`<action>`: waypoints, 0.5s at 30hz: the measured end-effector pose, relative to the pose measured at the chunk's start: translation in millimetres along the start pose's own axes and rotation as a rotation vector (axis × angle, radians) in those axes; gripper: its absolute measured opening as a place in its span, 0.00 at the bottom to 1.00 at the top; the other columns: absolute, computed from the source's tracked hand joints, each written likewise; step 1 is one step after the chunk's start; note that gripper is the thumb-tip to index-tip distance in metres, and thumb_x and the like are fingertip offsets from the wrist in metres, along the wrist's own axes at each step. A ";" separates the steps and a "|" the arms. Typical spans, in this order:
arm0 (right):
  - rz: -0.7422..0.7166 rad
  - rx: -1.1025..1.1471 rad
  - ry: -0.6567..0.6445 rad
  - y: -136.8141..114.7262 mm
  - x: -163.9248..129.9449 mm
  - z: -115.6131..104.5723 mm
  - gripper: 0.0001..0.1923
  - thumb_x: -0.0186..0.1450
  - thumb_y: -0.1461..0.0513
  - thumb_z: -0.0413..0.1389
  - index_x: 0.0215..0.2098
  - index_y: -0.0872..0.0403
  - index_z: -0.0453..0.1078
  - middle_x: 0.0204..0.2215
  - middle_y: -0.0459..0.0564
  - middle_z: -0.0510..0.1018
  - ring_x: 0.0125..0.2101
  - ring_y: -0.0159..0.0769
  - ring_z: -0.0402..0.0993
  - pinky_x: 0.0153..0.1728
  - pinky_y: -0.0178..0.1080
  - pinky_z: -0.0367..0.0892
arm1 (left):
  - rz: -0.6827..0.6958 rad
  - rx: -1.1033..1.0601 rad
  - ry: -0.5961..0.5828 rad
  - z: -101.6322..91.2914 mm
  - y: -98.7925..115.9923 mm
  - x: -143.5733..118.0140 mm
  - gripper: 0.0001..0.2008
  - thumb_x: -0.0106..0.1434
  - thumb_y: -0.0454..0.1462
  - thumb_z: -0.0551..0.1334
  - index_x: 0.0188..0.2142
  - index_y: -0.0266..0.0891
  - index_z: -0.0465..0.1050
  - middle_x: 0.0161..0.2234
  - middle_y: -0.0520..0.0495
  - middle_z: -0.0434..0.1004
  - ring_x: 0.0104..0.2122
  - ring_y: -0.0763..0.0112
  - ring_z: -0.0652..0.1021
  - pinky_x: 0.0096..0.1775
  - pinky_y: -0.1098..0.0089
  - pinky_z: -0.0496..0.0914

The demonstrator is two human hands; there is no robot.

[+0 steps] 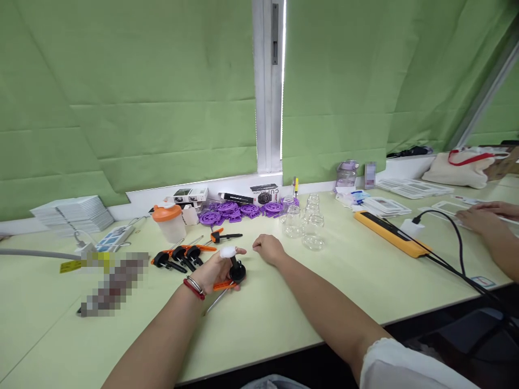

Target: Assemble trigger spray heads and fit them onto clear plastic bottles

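— While both forearms stretched across the bench, what did the left hand grip?
— An orange-and-black clamp, fingers wrapped round it, just above the surface.
— And the right hand?
— Curled loosely, knuckles down, holding nothing, just beside it.

Hidden, cropped and unreadable parts of the desk scene

A pixelated patch at lower left blots out whatever lies there on the table. The left hand covers most of the orange-and-black clamp, so how the fingers sit on it cannot be told. Both forearms run off the bottom edge. At the right edge another person's hands are cut off at the wrist. Print on the small boxes under the window is too small to read.
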State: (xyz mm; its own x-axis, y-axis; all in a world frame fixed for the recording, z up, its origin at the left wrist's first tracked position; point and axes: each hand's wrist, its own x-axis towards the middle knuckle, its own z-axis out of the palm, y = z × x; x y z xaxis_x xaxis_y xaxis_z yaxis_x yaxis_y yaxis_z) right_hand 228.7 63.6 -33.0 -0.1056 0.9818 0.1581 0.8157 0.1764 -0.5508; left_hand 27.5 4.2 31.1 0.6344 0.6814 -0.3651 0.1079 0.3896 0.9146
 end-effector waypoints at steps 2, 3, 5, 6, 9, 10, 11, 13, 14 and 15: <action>0.025 0.010 -0.014 3.4 1.0 -1.3 0.04 0.58 0.63 0.58 0.32 0.51 0.76 0.33 0.47 0.78 0.33 0.33 0.71 0.31 0.33 0.58 | 0.001 0.001 -0.009 0.5 0.8 -0.6 0.36 0.56 0.57 0.51 0.58 0.42 0.52 0.31 0.41 0.75 0.22 0.59 0.76 0.20 0.71 0.63; 0.036 0.016 -0.022 4.7 1.1 -2.0 0.03 0.57 0.63 0.59 0.30 0.52 0.75 0.31 0.47 0.78 0.31 0.33 0.71 0.30 0.33 0.58 | 0.002 -0.001 -0.013 0.7 1.1 -0.9 0.36 0.56 0.57 0.51 0.58 0.42 0.52 0.31 0.41 0.75 0.22 0.59 0.76 0.20 0.71 0.63; 0.043 0.031 -0.030 6.1 0.1 -3.8 0.02 0.55 0.63 0.61 0.28 0.54 0.74 0.29 0.48 0.78 0.30 0.33 0.70 0.29 0.33 0.58 | 0.003 -0.008 -0.019 0.6 1.2 -1.0 0.36 0.55 0.57 0.51 0.58 0.42 0.51 0.31 0.41 0.75 0.22 0.60 0.76 0.20 0.71 0.63; 0.039 0.042 -0.029 5.8 -1.2 -4.9 0.02 0.55 0.63 0.61 0.27 0.54 0.73 0.28 0.49 0.77 0.30 0.33 0.70 0.29 0.33 0.58 | 0.001 -0.012 -0.022 0.2 1.0 -0.8 0.36 0.55 0.57 0.51 0.58 0.42 0.51 0.31 0.41 0.75 0.22 0.60 0.76 0.20 0.71 0.63; -0.001 0.127 -0.014 0.3 -7.7 -9.6 0.02 0.58 0.63 0.57 0.30 0.55 0.72 0.27 0.48 0.76 0.27 0.30 0.68 0.27 0.32 0.59 | -0.001 -0.013 -0.032 -2.1 -0.8 1.1 0.36 0.56 0.56 0.51 0.59 0.43 0.51 0.32 0.42 0.74 0.22 0.60 0.76 0.20 0.71 0.62; -0.017 0.224 -0.013 -3.0 -10.6 -11.9 0.03 0.59 0.63 0.56 0.31 0.55 0.72 0.26 0.47 0.76 0.25 0.29 0.68 0.26 0.32 0.59 | 0.004 -0.010 -0.029 -2.9 -1.6 2.1 0.35 0.56 0.56 0.52 0.59 0.43 0.52 0.31 0.43 0.74 0.22 0.61 0.76 0.20 0.71 0.63; -0.030 0.366 -0.017 -6.9 -13.6 -14.5 0.04 0.59 0.62 0.56 0.32 0.56 0.72 0.24 0.46 0.75 0.23 0.28 0.67 0.25 0.32 0.60 | 0.009 -0.007 -0.023 -3.5 -2.5 3.1 0.34 0.56 0.55 0.52 0.58 0.44 0.52 0.31 0.44 0.74 0.21 0.62 0.76 0.20 0.71 0.63; -0.039 0.713 -0.053 -15.5 -20.2 -20.6 0.09 0.56 0.60 0.59 0.33 0.58 0.72 0.20 0.44 0.73 0.20 0.27 0.65 0.23 0.32 0.61 | 0.013 0.002 -0.012 -3.8 -3.8 4.8 0.32 0.57 0.53 0.52 0.58 0.44 0.53 0.30 0.45 0.73 0.21 0.63 0.75 0.21 0.70 0.64; -0.040 0.855 -0.083 -19.7 -23.6 -23.8 0.12 0.54 0.58 0.61 0.32 0.59 0.73 0.18 0.44 0.72 0.19 0.27 0.65 0.22 0.33 0.62 | 0.014 0.006 -0.010 -3.5 -4.1 5.5 0.32 0.57 0.53 0.52 0.58 0.44 0.54 0.30 0.45 0.73 0.21 0.64 0.75 0.21 0.70 0.64; -0.044 0.955 -0.121 -23.8 -27.0 -26.9 0.15 0.51 0.57 0.63 0.32 0.59 0.73 0.16 0.44 0.72 0.18 0.27 0.66 0.23 0.34 0.63 | 0.017 0.009 -0.008 -3.0 -4.2 6.0 0.31 0.57 0.53 0.52 0.58 0.44 0.54 0.29 0.46 0.73 0.21 0.64 0.75 0.22 0.69 0.64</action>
State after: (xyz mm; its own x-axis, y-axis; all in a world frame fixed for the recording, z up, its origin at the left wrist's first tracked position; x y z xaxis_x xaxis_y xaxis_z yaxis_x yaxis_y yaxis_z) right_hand 227.4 31.1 -2.2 -0.2270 0.9640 0.1385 0.0086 0.1442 -0.9895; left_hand 28.5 8.5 24.6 0.6424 0.6829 -0.3479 0.1042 0.3720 0.9224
